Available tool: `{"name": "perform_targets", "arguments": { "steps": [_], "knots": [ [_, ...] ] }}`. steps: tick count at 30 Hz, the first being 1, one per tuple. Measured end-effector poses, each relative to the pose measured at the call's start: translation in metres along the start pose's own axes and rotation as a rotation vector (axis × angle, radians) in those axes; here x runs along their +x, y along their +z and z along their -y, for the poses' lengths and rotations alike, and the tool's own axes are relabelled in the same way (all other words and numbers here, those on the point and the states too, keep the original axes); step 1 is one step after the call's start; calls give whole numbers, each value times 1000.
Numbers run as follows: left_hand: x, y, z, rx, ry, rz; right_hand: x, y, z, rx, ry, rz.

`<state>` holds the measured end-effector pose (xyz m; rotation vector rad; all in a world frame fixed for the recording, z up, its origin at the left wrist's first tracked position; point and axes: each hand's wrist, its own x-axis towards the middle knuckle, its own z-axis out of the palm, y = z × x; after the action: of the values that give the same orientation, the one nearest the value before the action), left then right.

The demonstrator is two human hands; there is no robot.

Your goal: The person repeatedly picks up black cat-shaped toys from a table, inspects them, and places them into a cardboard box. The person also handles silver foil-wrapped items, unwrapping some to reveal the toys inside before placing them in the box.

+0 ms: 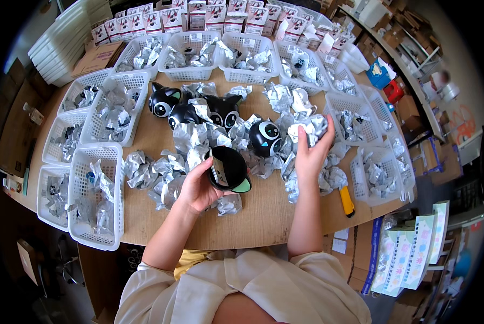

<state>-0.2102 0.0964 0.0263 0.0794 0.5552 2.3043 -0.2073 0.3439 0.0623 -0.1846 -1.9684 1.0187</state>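
My left hand [198, 184] grips a hollow black cat-head shell [229, 164], its round opening tipped up towards me and a mint-green ear at its lower right. A flat card [218, 169] stands inside the rim, by my thumb. At the right, my right hand [312, 152] is closed around a silver foil packet [314, 124], above a heap of crumpled foil packets [331, 176]. Between my hands a black head with big white eyes [265, 138] lies tilted on the foil. More black cat heads [163, 100] sit farther back, partly hidden by packets.
White plastic baskets [98, 152] holding foil packets ring the table [262, 227] on the left, back and right. Rows of printed boxes [215, 18] stand behind them. A yellow utility knife [346, 201] lies right of the foil heap. Stacked white bins [61, 44] rise at back left.
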Motion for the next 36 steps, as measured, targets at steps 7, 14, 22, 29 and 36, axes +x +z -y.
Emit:
{"name": "perform_targets", "arguments": {
  "steps": [7,14,22,29,36],
  "knots": [
    [-3,-2,0,54,68,8,0,1,0,-174,-248,234],
    [-5,2,6,147,262,-122,-22,20,4,-331,-319,439],
    [-2,4,10,295,572,-217,-60,29,63,513,-249,503],
    [-4,3,9,278,494,-188,-67,39,66,477,-237,570],
    [-4,4,10,305,477,-199,-64,36,66,494,-167,633]
  ]
}}
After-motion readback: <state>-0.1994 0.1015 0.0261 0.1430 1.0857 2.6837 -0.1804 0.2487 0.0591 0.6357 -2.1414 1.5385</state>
